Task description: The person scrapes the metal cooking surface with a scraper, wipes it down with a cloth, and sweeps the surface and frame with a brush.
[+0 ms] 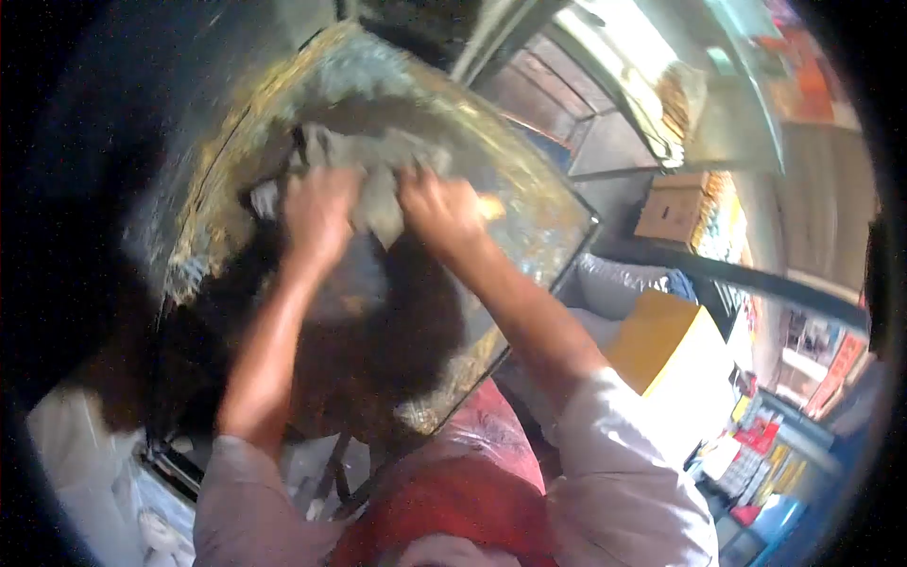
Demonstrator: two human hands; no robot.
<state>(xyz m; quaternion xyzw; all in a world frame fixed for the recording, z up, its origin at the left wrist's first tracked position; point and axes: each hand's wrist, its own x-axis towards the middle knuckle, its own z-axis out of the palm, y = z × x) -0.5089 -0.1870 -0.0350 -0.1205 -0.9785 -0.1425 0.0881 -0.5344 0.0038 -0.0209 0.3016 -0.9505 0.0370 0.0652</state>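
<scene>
A crumpled greyish cloth [381, 156] lies bunched on a wide, dark, stained metal surface [529, 180] with grimy yellow-brown edges. My left hand [321, 208] is closed on the cloth's near left part, fingers curled over it. Closed on the right part is my right hand [439, 206], with folds of cloth hanging between the two. Both arms reach forward over the metal. A small pale bit of material [264, 200] shows to the left of my left hand; I cannot tell if it belongs to the cloth.
On the right stand a yellow box [661, 345] and a grey bag-like bundle [619, 283]. A cardboard box [673, 210] sits farther back, near a glass-panelled case [737, 123]. Colourful packets [761, 439] are stacked at lower right. Whitish plastic [156, 510] lies at lower left.
</scene>
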